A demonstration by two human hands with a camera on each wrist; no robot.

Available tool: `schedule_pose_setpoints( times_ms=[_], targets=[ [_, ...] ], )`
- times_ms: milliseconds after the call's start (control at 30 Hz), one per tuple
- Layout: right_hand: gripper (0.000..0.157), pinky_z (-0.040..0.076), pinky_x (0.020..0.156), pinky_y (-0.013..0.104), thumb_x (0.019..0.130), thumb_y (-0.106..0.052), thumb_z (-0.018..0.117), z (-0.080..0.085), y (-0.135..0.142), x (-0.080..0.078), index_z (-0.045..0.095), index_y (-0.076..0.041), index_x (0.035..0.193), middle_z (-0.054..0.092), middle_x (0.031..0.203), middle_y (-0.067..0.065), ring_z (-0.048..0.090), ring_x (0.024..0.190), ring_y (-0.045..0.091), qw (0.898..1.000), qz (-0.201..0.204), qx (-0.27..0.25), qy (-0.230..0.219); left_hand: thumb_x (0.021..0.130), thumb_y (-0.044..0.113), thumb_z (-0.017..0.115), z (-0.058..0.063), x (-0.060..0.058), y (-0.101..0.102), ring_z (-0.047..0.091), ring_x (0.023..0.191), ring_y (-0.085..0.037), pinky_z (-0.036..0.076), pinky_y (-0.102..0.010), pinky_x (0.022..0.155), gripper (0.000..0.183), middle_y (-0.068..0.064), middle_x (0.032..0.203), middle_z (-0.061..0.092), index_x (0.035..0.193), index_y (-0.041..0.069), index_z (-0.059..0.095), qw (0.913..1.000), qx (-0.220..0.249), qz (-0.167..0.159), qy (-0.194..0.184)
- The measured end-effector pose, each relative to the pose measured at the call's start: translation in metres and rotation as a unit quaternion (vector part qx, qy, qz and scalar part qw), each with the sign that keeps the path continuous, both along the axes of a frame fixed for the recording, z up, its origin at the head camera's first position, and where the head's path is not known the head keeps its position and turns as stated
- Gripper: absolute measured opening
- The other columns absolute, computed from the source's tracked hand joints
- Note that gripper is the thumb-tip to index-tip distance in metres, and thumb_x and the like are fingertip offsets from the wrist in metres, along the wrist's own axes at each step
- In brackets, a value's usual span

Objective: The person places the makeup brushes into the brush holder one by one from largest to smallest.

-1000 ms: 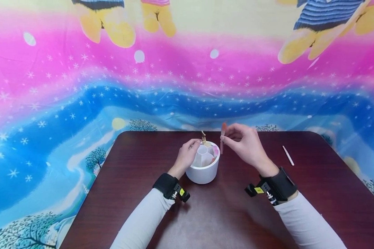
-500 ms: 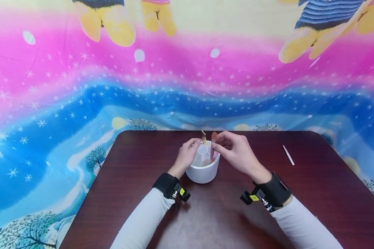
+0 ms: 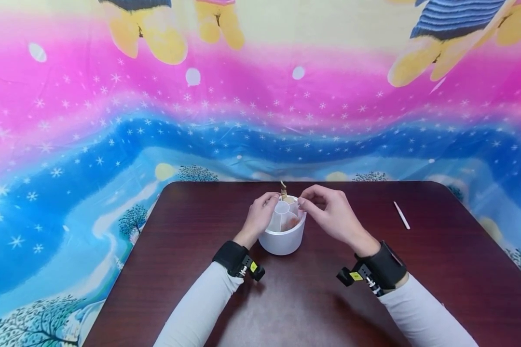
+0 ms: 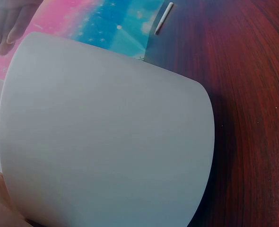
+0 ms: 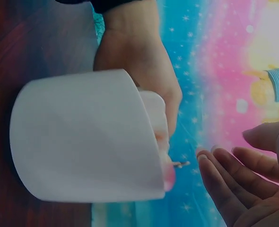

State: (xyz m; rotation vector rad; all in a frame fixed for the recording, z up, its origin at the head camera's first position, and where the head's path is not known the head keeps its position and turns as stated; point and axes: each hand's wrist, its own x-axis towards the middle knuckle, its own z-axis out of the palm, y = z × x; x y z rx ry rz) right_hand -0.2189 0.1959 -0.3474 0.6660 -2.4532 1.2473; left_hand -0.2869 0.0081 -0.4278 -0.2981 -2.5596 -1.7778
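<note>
A white round divided organizer [image 3: 281, 244] stands upright on the table. My left hand [image 3: 257, 216] grips its left rim. Just over the right rim is my right hand [image 3: 333, 213], with nothing between the thumb and fingers; the right wrist view shows those fingers [image 5: 236, 177] lightly bent and apart from the organizer. Orange-brown brush bristles [image 3: 292, 222] show low in the front right compartment, the handle hidden. A gold piece with a thin curved tip [image 3: 284, 191] sticks up at the back. Something pink [image 5: 170, 176] peeks over the rim in the right wrist view.
A slim white pen-like stick [image 3: 401, 215] lies on the dark red-brown table [image 3: 191, 270], off to the right. Behind the table's far edge hangs a printed pink and blue cloth [image 3: 252, 111]. Both wrists wear black camera straps.
My right hand has moved left to the organizer, lowered a brush with orange bristles into the front right compartment and let go. My left hand has stayed at the rim.
</note>
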Motion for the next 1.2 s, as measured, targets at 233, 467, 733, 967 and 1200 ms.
schedule_pose_setpoints(
  times_ms=[233,467,733,967,1200],
  targets=[
    [0.01,0.054,0.067,0.028,0.094,-0.022,0.058,0.003,0.023,-0.007,0.064,-0.015,0.096,0.067,0.085,0.002,0.064,0.076,0.014,0.999,-0.022,-0.025,0.021,0.097,0.043,0.044,0.002,0.002,0.0,0.051,0.105,-0.016,0.043,-0.043,0.09,0.034,0.003,0.116,0.06,0.118,0.023,0.062,1.0,0.008,-0.002,0.003],
    [0.012,0.052,0.065,0.024,0.094,-0.025,0.058,0.0,0.061,-0.01,0.064,-0.016,0.1,0.069,0.085,0.001,0.065,0.076,0.015,0.996,-0.084,0.009,0.008,0.098,0.043,0.043,0.002,0.002,-0.002,0.052,0.104,-0.015,0.043,-0.042,0.09,0.034,0.002,0.117,0.06,0.117,0.022,0.062,0.9999,0.006,-0.003,0.01],
    [0.021,0.051,0.065,0.025,0.095,-0.027,0.055,-0.019,0.125,-0.023,0.063,-0.012,0.107,0.068,0.089,0.009,0.064,0.077,0.019,0.987,-0.142,0.066,-0.037,0.098,0.043,0.043,0.001,0.002,-0.002,0.051,0.106,-0.015,0.042,-0.043,0.091,0.033,0.004,0.117,0.059,0.117,0.024,0.062,1.0,0.008,-0.004,0.001],
    [0.037,0.043,0.07,0.047,0.093,-0.041,0.055,-0.041,0.18,-0.034,0.061,-0.01,0.112,0.059,0.107,0.016,0.054,0.089,0.028,0.977,-0.173,0.111,-0.062,0.098,0.043,0.043,0.003,0.003,-0.001,0.05,0.106,-0.016,0.042,-0.044,0.091,0.034,0.003,0.117,0.06,0.118,0.023,0.062,1.0,0.005,-0.006,-0.002],
    [0.055,0.038,0.077,0.062,0.092,-0.033,0.056,-0.06,0.22,-0.048,0.045,0.01,0.124,0.042,0.12,0.035,0.037,0.105,0.051,0.939,-0.233,0.205,-0.149,0.098,0.044,0.043,0.004,0.003,0.0,0.05,0.107,-0.016,0.042,-0.044,0.092,0.036,0.003,0.119,0.059,0.119,0.023,0.061,1.0,0.001,-0.005,-0.005]
  ],
)
